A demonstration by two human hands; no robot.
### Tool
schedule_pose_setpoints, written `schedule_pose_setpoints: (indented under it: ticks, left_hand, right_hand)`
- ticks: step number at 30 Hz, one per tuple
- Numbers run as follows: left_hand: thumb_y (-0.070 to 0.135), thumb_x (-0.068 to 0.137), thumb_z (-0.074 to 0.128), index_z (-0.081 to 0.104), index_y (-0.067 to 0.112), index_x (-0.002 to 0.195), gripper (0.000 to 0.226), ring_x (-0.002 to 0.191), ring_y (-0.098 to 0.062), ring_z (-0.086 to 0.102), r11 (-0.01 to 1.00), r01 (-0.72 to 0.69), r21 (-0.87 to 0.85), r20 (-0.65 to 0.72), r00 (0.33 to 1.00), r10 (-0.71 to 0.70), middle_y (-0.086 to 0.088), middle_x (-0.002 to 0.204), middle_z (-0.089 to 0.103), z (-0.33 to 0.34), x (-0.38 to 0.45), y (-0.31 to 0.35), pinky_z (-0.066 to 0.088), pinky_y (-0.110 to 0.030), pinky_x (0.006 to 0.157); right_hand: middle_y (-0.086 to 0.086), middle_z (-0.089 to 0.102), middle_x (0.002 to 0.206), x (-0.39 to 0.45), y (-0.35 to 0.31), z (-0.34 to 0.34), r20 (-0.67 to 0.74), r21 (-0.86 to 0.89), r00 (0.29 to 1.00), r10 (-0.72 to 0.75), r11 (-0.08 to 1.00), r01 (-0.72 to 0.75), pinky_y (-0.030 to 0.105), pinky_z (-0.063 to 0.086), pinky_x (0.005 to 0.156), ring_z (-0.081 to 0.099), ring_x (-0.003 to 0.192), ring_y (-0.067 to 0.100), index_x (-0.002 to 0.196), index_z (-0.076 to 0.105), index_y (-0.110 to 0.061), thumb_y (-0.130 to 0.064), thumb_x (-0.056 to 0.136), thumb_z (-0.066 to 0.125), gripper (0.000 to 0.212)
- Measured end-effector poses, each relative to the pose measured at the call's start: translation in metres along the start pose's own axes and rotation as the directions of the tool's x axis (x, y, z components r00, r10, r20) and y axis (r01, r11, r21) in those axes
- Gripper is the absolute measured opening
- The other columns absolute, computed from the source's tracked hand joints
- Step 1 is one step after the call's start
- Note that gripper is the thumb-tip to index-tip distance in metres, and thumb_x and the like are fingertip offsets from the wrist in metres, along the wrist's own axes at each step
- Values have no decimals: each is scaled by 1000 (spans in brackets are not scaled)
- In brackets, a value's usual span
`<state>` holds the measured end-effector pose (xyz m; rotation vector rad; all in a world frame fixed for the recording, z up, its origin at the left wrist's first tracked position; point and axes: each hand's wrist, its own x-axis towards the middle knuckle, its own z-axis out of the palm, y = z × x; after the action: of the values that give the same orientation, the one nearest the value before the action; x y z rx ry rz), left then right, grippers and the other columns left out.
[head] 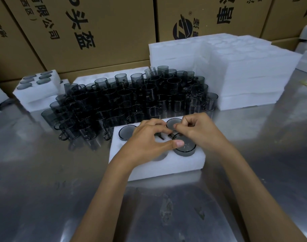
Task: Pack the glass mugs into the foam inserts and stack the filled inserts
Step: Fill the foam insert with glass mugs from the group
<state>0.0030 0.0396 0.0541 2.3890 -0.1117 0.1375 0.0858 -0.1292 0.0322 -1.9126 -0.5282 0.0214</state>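
smoky glass mugs (173, 125) upside down in white foam insert (166, 165)

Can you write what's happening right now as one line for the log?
step: seating mugs | insert: on table, three mugs visible | left hand: over insert | right hand: fingers curled above near-right mug | loose mugs: behind

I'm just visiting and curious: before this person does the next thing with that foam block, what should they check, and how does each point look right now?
1. Insert lies flat on the table: ok.
2. Near-right mug pushed fully down: not ok, it stands proud of the foam.
3. Far mugs seated: ok, they look flush.
4. All holes filled: cannot tell, the left hand covers part of the insert.
5. What the right hand fingers pinch: cannot tell.
6. Loose mugs within reach behind the insert: ok.
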Motion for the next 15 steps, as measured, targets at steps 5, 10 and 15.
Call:
schedule_pose_setpoints:
  ticks: [5, 10, 15]
  left_hand:
    - [52, 82, 70, 74, 30, 108, 34, 122, -5, 45, 1000, -2, -18, -28, 1000, 2, 25, 118, 54, 2, 2, -1, 35, -32, 109]
    - [48, 81, 75, 53, 35, 128, 53, 124, -4, 37, 999, 48, 0, -27, 998, -48, 16, 130, 47, 4, 3, -2, 30, -24, 98]
    - [52, 82, 72, 45, 36, 140, 67, 134, -4, 26, 993, 43, 107, -43, 998, -38, 23, 131, 36, 5, 3, -1, 20, -23, 105]
  right_hand:
    - [-16, 45, 57, 2, 5, 1, -40, -95, 998, -54, 994, 50, 17, 29, 76, 40, 74, -1, 43, 48, -22, -15, 81, 73, 46]
    - [-13, 45, 67, 1, 7, 3, 1, -159, 998, -69, 985, 69, 19, 30, 76, 37, 85, -1, 47, 50, -28, -18, 83, 75, 45]
    - [-9, 45, 93, 0, 10, 3, -6, -320, 992, -126, 940, 117, 34, 36, 96, 35, 101, 13, 79, 52, -25, -42, 82, 75, 29]
